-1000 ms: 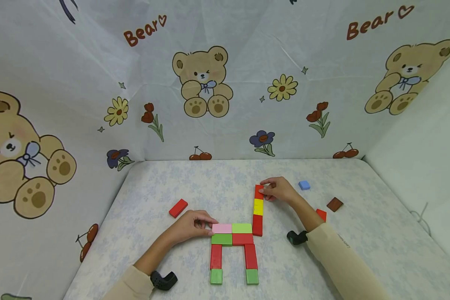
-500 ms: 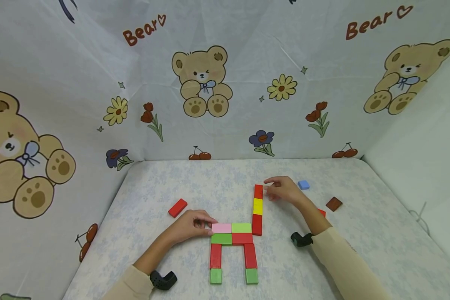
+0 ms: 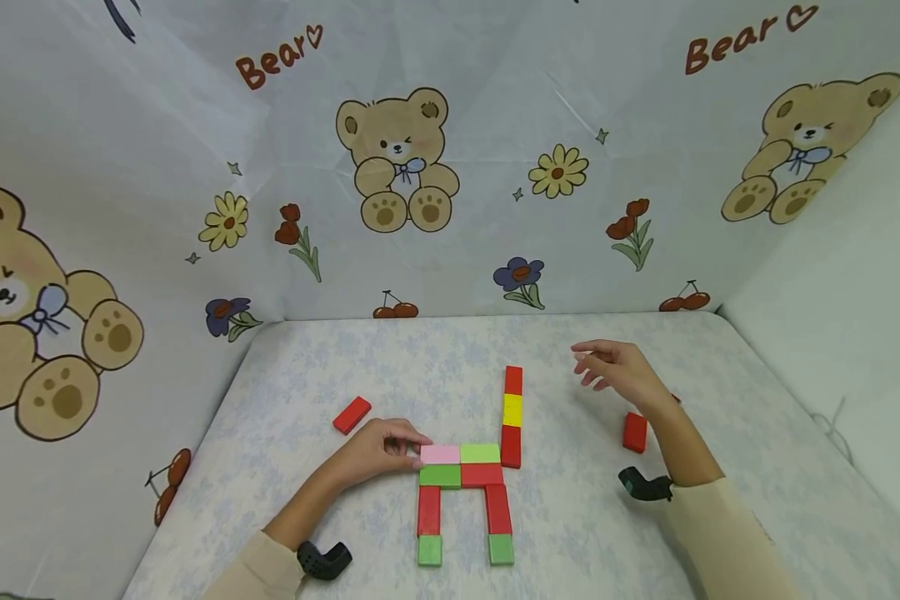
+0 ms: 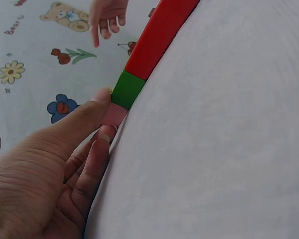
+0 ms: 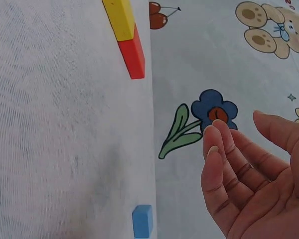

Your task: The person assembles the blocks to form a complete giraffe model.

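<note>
Coloured blocks lie as a flat figure on the table. My left hand (image 3: pixel 381 452) is at its left end, thumb and forefinger about the end of the pink block (image 3: pixel 440 454). In the left wrist view the thumb tip (image 4: pixel 103 94) rests by the green block (image 4: pixel 128 89). A light green block (image 3: pixel 480 453) continues the top row. Two red legs (image 3: pixel 429 510) end in green feet (image 3: pixel 430 550). At the right rises a column of a red block (image 3: pixel 511 447), a yellow block (image 3: pixel 513 410) and another red block (image 3: pixel 513 380). My right hand (image 3: pixel 621 368) is over the table right of it, holding nothing, fingers loosely bent.
A loose red block (image 3: pixel 352 415) lies at the left, another red block (image 3: pixel 634 432) by my right forearm. The right wrist view shows a blue block (image 5: pixel 142 221). A bear-print cloth (image 3: pixel 465 250) hangs behind the table (image 3: pixel 330 358).
My right hand has let go of the column's top red block and moved away to the right, over the blue block's spot. My left hand stays at the pink block.
</note>
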A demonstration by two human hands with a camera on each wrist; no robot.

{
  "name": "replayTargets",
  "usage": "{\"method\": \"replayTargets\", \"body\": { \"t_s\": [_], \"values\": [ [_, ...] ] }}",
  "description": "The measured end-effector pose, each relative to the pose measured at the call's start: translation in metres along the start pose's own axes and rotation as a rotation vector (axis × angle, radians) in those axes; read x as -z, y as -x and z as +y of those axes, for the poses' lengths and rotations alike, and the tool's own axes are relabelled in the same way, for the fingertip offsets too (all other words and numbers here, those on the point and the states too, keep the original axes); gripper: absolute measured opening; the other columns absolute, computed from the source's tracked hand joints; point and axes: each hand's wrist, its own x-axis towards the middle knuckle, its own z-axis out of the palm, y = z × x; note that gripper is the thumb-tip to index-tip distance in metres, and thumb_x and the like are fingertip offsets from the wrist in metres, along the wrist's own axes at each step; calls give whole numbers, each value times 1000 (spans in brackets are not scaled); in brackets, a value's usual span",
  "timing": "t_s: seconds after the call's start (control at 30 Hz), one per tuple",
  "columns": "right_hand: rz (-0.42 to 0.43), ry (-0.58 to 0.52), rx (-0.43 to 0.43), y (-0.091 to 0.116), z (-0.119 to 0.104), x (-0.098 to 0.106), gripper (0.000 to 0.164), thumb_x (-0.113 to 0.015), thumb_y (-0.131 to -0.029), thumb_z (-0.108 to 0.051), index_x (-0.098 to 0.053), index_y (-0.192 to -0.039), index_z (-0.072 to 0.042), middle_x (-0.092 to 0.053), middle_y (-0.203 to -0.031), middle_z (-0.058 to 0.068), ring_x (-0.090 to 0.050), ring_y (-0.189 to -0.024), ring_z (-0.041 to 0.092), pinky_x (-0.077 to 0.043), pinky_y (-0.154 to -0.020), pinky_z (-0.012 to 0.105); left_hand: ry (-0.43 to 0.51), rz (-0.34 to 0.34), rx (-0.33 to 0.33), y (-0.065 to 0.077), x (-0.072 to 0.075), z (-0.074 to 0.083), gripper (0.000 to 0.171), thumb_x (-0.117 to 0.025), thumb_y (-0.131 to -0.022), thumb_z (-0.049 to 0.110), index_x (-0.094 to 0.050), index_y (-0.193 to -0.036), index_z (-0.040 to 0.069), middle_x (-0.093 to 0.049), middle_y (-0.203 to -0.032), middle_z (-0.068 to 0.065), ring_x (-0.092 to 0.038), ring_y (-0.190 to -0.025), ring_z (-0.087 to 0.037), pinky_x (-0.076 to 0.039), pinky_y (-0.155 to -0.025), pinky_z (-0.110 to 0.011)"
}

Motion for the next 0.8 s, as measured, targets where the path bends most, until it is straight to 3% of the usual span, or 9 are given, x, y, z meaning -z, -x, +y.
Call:
{"method": "replayTargets", "body": {
  "t_s": [0.23, 0.53, 0.8],
  "values": [
    [4, 92, 51, 25, 7, 24, 38, -55, -106, -21, -59, -134, 4, -68, -107, 28, -68, -87, 38, -59, -72, 39, 1, -8, 14, 0, 1, 1, 32, -87, -83, 25, -79, -113, 25, -71, -93, 5, -57, -73, -10, -46, -62, -22],
    [23, 234, 17, 56, 31, 36, 48, -71, -97, -30, -63, -130, 2, -68, -109, 18, -68, -79, 26, -57, -65, 35, 20, -6, 18, 1, -1, 0, 32, -87, -82, 24, -80, -113, 24, -71, -94, 4, -57, -73, -10, -46, -61, -22],
    [-22, 373, 18, 76, 47, 38, 52, -80, -89, -27, -64, -128, 3, -68, -114, 18, -61, -97, 31, -53, -67, 30, 3, -7, 27, 0, 0, 2, 31, -87, -82, 26, -79, -113, 26, -70, -92, 5, -57, -73, -11, -46, -61, -22]
  ]
}}
